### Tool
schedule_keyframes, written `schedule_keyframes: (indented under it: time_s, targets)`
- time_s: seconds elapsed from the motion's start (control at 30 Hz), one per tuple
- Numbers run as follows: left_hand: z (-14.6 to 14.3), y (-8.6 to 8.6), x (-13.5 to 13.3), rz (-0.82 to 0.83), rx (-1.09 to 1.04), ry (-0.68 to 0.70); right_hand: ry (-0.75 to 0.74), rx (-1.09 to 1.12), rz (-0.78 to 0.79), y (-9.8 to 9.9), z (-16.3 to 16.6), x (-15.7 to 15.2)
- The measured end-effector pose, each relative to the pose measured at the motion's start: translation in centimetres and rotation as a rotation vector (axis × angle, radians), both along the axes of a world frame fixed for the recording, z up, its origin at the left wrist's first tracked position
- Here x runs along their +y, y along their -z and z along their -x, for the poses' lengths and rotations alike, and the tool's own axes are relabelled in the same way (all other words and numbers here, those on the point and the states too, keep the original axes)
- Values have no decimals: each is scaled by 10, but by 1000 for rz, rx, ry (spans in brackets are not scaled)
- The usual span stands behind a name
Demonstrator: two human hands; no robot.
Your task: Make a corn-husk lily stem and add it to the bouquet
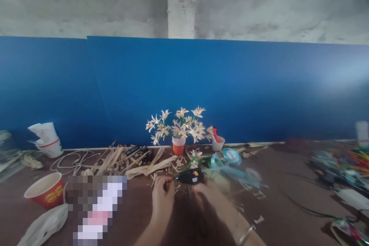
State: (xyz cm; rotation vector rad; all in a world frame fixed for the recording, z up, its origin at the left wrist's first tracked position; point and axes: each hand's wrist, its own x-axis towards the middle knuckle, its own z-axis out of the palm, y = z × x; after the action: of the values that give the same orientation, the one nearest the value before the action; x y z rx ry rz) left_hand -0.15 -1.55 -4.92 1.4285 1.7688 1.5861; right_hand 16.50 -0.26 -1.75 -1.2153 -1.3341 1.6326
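Note:
A black hot glue gun (189,177) is in the grip of my right hand (210,196), its nozzle pointing left and a translucent glue stick reaching out behind it. The fingers of my left hand (163,196) are pinched around a thin green stem (175,176) right by the nozzle; most of the stem is hidden. Just beyond the gun is a pale flower (196,155) with green below it; I cannot tell whether it belongs to the pinched stem. Farther back, several cream flowers (184,126) stand in a red and white paper cup (178,147).
Dried husk strips (112,161) and a white cord (75,162) lie left. A red paper bucket (46,191) is at front left. Tape rolls (232,156) and a white cup (218,144) stand right, colourful material (346,161) farther right. A blue partition (184,80) closes the back.

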Motion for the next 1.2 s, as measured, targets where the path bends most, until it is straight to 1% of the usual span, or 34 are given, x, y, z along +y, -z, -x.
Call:
schedule_keyframes:
  time_s: [0.13, 0.27, 0.37, 0.57, 0.77, 0.93, 1.1, 1.2]
  targets:
    - [0, 0, 0, 27, -1, 2, 44, 12, -35, 2, 2, 1]
    - [1, 1, 0, 38, -23, -2, 95, -71, -88, 3, 3, 2]
    - [1, 1, 1, 32, -32, -8, 128, -80, -111, 2, 4, 2]
    - [0, -3, -1, 29, -30, -24, 39, -68, -83, 1, 4, -2]
    - [2, -3, 0, 48, -13, -18, 72, -158, -104, 6, 2, 3]
    - [3, -1, 0, 57, -27, -16, 146, -136, -135, 6, -1, 5]
    - [2, -2, -1, 49, -52, -23, 60, -76, -118, 3, -2, 1]
    - [2, -2, -1, 40, -54, -12, 97, -69, -62, 4, 1, 1]
